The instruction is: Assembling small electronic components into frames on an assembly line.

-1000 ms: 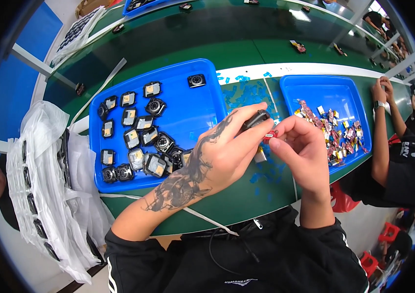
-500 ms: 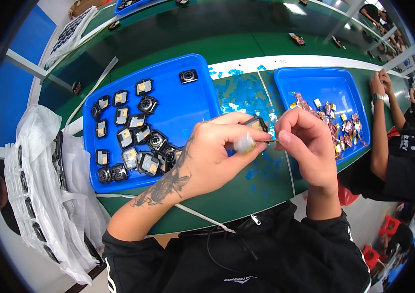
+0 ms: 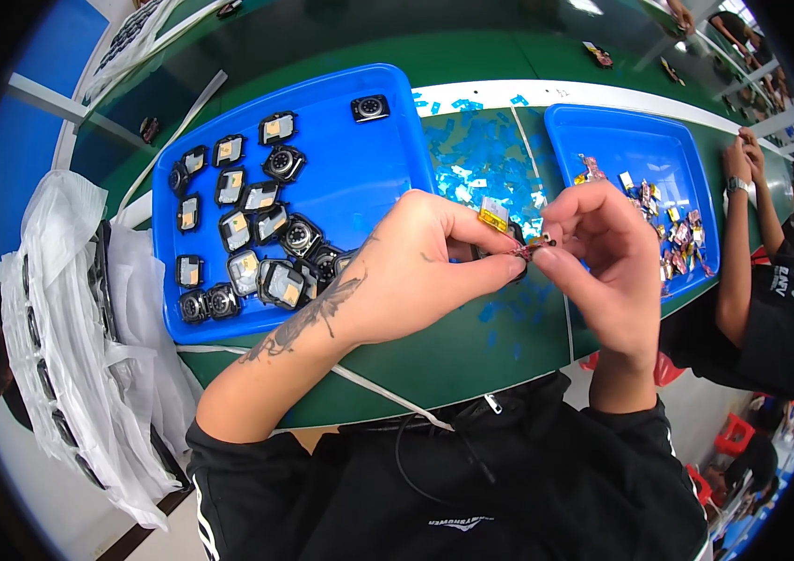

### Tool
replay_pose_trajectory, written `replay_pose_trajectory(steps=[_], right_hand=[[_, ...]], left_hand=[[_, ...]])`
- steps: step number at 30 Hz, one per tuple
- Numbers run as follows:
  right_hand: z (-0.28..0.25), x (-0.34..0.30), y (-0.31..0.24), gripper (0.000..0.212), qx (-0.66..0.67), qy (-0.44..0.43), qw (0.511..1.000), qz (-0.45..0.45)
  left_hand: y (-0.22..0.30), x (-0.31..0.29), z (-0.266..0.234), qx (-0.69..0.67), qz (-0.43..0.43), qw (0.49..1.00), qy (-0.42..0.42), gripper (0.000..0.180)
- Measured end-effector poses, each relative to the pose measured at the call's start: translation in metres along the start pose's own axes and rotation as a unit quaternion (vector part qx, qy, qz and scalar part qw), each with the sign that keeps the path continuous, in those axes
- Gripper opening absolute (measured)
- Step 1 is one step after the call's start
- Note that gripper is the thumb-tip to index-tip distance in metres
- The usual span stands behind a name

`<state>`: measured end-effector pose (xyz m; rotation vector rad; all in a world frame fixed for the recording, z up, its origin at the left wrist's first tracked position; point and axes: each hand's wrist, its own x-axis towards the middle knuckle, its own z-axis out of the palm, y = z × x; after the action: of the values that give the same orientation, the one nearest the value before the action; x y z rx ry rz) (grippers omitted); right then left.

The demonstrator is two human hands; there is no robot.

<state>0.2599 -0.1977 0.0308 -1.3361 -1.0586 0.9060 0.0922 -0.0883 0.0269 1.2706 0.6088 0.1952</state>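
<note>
My left hand (image 3: 416, 257) is closed, with thumb and forefinger pinching a small circuit part (image 3: 532, 247) that has red, thin wiring. A small yellow-edged battery-like piece (image 3: 493, 215) stands up from it above the forefinger. Behind those fingers a dark watch case (image 3: 515, 230) shows only partly. My right hand (image 3: 607, 252) pinches the circuit part's other end between thumb and forefinger. On the left, a blue tray (image 3: 369, 168) holds several black watch cases (image 3: 282, 164). Another blue tray (image 3: 593, 136), on the right, holds a pile of small circuit parts with batteries (image 3: 682, 234).
Blue film scraps (image 3: 467, 154) lie scattered over the green table (image 3: 397, 374) between the trays. White wrapped racks (image 3: 70, 327) stand at the left. A co-worker's arm (image 3: 738, 243) rests beyond the right tray. A pale strap (image 3: 378, 395) runs along the near table edge.
The view has shifted, so trays sit higher in it. The battery-like piece, blurred before, has swung up above my left forefinger and looks sharp. The watch case is more hidden.
</note>
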Motion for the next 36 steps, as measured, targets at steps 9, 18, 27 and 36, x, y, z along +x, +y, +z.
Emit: replay_pose_trajectory(steps=[9,18,27,36], right_hand=[[0.006,0.001,0.017,0.036,-0.014,0.049,0.998,-0.038],[0.010,0.001,0.016,0.039,-0.090,0.052,0.992,-0.065],[0.012,0.002,0.023,0.042,-0.112,0.057,0.990,-0.062],[0.032,0.007,0.027,0.044,-0.294,0.076,0.924,-0.233]], left_hand=[[-0.006,0.000,0.000,-0.055,0.135,0.989,-0.004,0.044],[-0.008,0.001,0.006,-0.050,0.183,0.982,0.020,0.050],[-0.012,0.003,0.015,-0.035,0.199,0.976,0.077,0.044],[-0.019,0.004,0.016,-0.081,0.203,0.967,0.129,0.038]])
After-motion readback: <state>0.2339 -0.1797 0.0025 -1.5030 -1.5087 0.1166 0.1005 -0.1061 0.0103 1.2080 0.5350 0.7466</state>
